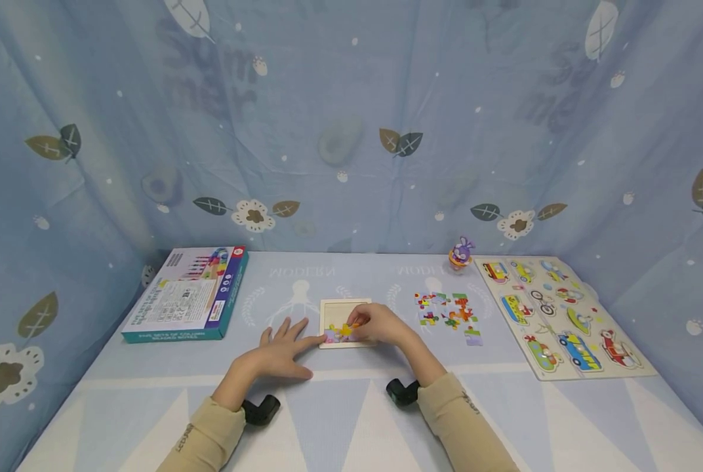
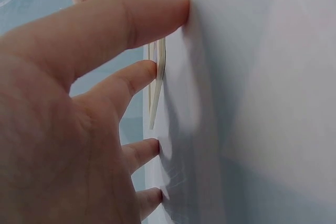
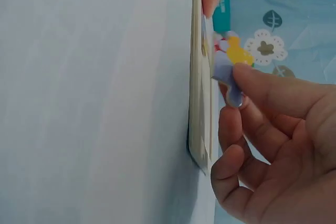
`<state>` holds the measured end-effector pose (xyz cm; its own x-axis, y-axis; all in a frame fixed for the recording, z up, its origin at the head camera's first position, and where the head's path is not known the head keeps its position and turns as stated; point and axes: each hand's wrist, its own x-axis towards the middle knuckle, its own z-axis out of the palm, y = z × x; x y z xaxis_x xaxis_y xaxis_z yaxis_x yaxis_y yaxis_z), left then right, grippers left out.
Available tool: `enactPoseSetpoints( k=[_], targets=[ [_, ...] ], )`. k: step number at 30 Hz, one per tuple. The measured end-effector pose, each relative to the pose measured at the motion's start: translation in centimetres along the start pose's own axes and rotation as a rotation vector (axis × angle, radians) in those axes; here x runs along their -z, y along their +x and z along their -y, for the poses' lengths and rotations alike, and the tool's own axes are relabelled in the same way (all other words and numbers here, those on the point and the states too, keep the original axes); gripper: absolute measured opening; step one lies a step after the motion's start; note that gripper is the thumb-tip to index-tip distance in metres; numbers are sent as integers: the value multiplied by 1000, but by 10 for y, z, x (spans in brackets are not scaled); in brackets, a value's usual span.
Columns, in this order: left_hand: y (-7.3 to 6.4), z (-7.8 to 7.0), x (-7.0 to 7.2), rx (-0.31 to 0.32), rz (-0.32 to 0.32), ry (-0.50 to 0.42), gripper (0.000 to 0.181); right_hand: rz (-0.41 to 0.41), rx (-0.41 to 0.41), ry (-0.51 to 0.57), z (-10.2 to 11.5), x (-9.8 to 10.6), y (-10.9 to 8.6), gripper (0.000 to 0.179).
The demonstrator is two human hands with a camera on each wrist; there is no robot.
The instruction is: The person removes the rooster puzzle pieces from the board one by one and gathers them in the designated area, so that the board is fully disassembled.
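Between thumb and fingers my right hand [image 1: 380, 324] pinches a purple and yellow jigsaw piece [image 3: 227, 69], tilted just over the wooden puzzle frame [image 1: 345, 306]. Several pieces [image 1: 331, 335] lie along the near left part of that frame. My left hand [image 1: 282, 353] rests spread on the table, its index fingertip right at the frame's left edge. In the left wrist view, the left fingers [image 2: 139, 77] are straight, with the tips down on the cloth and the frame's edge beside them.
Right of the frame lies a group of loose jigsaw pieces [image 1: 446, 311], with a single piece [image 1: 473, 336] nearest me. A vehicle picture board [image 1: 555, 314] is at the far right. Behind stands a small purple toy figure [image 1: 461, 253]. A flat box [image 1: 186, 295] lies at the left.
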<state>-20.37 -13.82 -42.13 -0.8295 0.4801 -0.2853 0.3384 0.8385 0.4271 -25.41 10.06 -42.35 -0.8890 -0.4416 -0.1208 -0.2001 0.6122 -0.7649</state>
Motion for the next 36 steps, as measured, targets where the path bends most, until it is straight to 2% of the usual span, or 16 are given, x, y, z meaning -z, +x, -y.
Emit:
enactPoseSetpoints(
  k=[5, 19, 29, 36],
  targets=[
    [1, 1, -2, -10, -1, -3, 67, -54, -46, 73, -8, 13, -8, 12],
    [-1, 1, -2, -9, 3, -1, 67, -169, -124, 53, -46, 51, -39, 12],
    [-2, 0, -1, -7, 7, -2, 68, -235, -161, 84, -59, 74, -58, 20],
    [-3, -1, 1, -18, 1, -2, 68, -251, -186, 105, -68, 85, -68, 25]
  ],
)
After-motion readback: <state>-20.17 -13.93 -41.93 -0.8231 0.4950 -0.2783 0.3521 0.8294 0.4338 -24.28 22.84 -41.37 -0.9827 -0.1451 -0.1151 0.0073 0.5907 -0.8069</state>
